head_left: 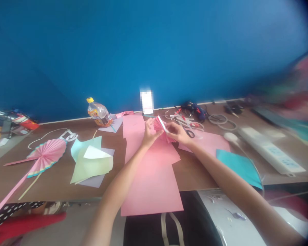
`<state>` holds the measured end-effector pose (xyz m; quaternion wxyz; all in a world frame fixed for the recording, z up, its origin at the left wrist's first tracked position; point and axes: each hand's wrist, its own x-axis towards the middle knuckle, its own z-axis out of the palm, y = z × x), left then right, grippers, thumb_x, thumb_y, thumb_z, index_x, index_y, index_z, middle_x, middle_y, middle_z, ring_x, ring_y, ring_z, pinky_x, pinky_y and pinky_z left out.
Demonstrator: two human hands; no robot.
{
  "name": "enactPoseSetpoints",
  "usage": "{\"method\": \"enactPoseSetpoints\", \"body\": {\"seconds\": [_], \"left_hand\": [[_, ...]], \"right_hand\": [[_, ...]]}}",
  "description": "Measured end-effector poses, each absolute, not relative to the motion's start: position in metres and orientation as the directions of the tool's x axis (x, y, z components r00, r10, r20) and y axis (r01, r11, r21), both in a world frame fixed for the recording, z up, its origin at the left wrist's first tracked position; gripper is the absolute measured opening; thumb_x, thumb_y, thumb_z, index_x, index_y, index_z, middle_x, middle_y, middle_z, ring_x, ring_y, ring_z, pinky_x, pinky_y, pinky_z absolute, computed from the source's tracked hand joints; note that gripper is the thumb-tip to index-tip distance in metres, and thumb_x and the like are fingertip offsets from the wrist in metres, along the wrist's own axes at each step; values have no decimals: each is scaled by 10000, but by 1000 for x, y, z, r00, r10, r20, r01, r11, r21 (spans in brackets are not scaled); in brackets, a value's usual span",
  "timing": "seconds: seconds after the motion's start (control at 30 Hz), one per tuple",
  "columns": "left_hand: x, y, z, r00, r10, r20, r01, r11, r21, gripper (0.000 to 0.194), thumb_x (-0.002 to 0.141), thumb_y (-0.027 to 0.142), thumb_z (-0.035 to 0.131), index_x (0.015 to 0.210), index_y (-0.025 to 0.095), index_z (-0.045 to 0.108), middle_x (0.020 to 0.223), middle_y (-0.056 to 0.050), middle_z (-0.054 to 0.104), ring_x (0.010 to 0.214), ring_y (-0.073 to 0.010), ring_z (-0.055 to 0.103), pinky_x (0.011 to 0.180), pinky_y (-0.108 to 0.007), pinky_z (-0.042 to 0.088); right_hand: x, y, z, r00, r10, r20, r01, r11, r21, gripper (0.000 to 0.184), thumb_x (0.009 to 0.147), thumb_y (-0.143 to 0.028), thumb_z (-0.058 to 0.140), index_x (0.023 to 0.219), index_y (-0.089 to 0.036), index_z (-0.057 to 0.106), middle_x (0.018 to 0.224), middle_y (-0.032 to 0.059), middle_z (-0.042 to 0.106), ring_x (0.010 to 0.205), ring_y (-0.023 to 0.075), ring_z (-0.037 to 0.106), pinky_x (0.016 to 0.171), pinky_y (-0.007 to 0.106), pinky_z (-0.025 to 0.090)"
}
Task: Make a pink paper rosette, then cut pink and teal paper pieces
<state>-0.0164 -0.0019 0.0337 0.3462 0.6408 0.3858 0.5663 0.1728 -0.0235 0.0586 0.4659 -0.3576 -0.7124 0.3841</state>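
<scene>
Above the pink sheets (151, 191), the left hand (150, 133) and right hand (179, 132) pinch pleated paper (162, 124), its long white edge slanting down rightward.

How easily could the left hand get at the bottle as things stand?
Probably yes: only flat paper seems to lie between the left hand and the bottle, though that hand is holding pleated paper.

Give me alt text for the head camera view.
The left hand and right hand hold pleated pink paper above pink sheets on a brown table. To the left are a pink paper fan and yellow-capped bottle; to the right, a white power strip.
</scene>
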Motion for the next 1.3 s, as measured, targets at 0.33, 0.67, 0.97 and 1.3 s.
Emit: {"method": "enactPoseSetpoints", "body": {"seconds": [0.33, 0.67, 0.97, 1.3], "left_hand": [[-28, 1, 38, 236, 944, 230, -201, -184, 962, 412, 679, 469, 788, 872, 167, 585, 774, 19, 583, 729, -109, 542, 702, -243, 432], [-20, -5, 39, 249, 960, 127, -358, -31, 933, 375, 697, 457, 778, 873, 155, 645, 801, -11, 653, 723, -137, 597, 738, -287, 454], [-19, -3, 36, 359, 929, 86, -333, 41, 942, 489, 714, 395, 788, 1122, 169, 643, 968, -67, 708, 870, -174, 655, 846, -311, 460], [-18, -5, 37, 468, 881, 74, -301, 80, 950, 406, 730, 444, 769, 986, 136, 704, 910, -74, 710, 803, -185, 662, 803, -316, 465]], "right_hand": [[172, -30, 72, -471, 837, 280, 70, 352, -933, 288, 767, -383, 698, 955, -173, 641, 883, 53, 677, 762, 186, 623, 678, 316, 492], [169, -30, 70, -404, 856, 323, 129, 403, -906, 317, 846, -489, 622, 887, -177, 655, 850, 55, 681, 759, 192, 621, 670, 312, 488], [158, -25, 51, -51, 817, 575, 205, 572, -794, 211, 851, -384, 627, 975, -222, 576, 858, 33, 642, 748, 175, 605, 692, 326, 501], [160, -31, 51, -209, 731, 650, 375, 674, -637, 132, 874, -245, 555, 999, -233, 595, 902, 52, 656, 785, 193, 599, 743, 354, 494]]}}
